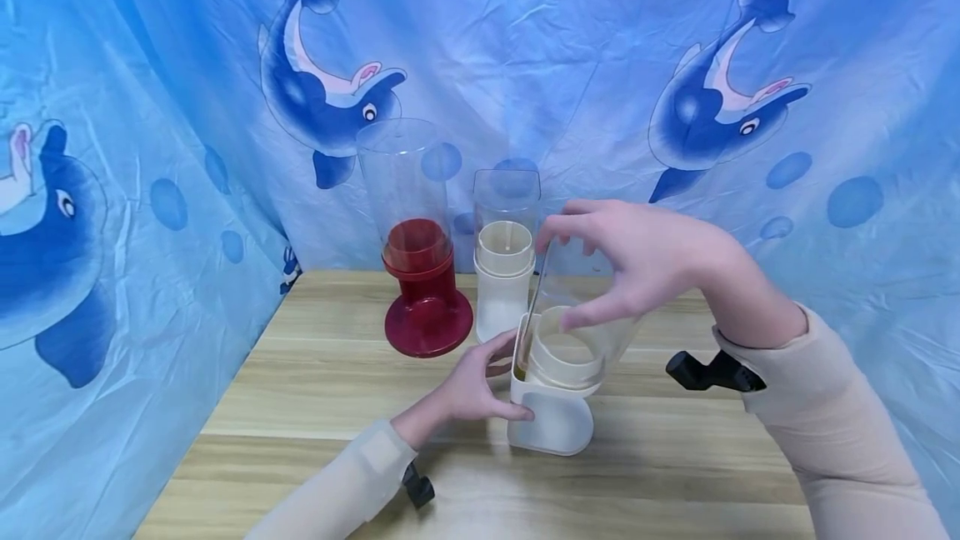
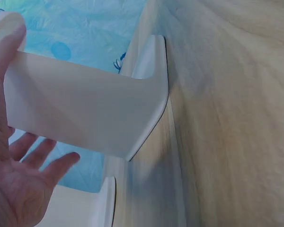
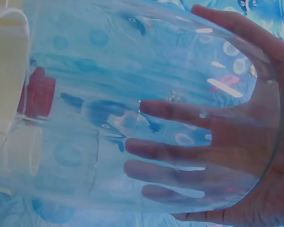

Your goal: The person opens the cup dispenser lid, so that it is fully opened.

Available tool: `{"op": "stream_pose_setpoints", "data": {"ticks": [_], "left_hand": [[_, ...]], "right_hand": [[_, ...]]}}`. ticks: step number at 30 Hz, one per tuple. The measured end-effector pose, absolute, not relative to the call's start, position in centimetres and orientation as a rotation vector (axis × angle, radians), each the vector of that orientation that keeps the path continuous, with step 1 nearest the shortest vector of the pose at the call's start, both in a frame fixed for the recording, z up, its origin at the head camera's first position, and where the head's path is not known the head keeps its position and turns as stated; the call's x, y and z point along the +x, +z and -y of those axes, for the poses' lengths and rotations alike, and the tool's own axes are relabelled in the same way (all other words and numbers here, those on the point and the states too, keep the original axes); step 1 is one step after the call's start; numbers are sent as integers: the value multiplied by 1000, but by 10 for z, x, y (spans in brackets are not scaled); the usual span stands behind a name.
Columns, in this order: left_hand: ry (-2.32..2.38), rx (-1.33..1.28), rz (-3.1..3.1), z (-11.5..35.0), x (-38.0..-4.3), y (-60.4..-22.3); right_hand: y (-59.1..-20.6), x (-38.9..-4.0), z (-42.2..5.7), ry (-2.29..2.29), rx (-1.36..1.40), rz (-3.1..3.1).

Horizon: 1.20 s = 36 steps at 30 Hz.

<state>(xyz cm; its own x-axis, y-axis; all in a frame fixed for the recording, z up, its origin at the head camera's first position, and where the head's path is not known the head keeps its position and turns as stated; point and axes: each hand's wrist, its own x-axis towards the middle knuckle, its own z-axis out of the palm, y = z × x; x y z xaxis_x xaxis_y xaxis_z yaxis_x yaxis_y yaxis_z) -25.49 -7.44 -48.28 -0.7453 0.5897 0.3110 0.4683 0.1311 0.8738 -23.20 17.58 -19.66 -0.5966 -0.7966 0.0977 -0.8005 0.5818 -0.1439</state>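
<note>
A white stand (image 1: 551, 423) with a rounded foot is on the table, with a cream ring (image 1: 566, 357) at its top. Over the ring leans a clear container (image 3: 132, 118), tilted. My right hand (image 1: 637, 261) grips the container near its upper end, thumb on the near side; in the right wrist view its fingers (image 3: 170, 151) show through the clear wall. My left hand (image 1: 476, 382) holds the stand's upper part from the left. In the left wrist view the thumb (image 2: 9, 49) lies on the stand's top and the other fingers are beside its column (image 2: 75, 104).
Behind on the left stands a red stand (image 1: 427, 323) with a tall clear container (image 1: 401, 169) on it. Next to it is a second white stand (image 1: 498, 307) with a clear container (image 1: 506, 194). A blue dolphin-print cloth (image 1: 570, 40) hangs behind the wooden table (image 1: 315, 407).
</note>
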Motion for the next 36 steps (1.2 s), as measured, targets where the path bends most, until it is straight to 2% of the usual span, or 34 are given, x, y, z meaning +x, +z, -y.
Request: {"op": "stream_pose_setpoints", "data": {"ticks": [9, 20, 28, 36], "left_hand": [[1808, 1007, -2223, 82, -248, -491], [1796, 960, -2142, 82, -262, -491], [1774, 956, -2247, 89, -260, -494], [1724, 870, -2389, 76, -266, -494]], "right_hand": [[-187, -232, -190, 352, 1192, 2724], [-181, -232, -200, 549, 815, 2769], [-185, -231, -207, 559, 731, 2777], [-188, -230, -212, 577, 658, 2780]]}}
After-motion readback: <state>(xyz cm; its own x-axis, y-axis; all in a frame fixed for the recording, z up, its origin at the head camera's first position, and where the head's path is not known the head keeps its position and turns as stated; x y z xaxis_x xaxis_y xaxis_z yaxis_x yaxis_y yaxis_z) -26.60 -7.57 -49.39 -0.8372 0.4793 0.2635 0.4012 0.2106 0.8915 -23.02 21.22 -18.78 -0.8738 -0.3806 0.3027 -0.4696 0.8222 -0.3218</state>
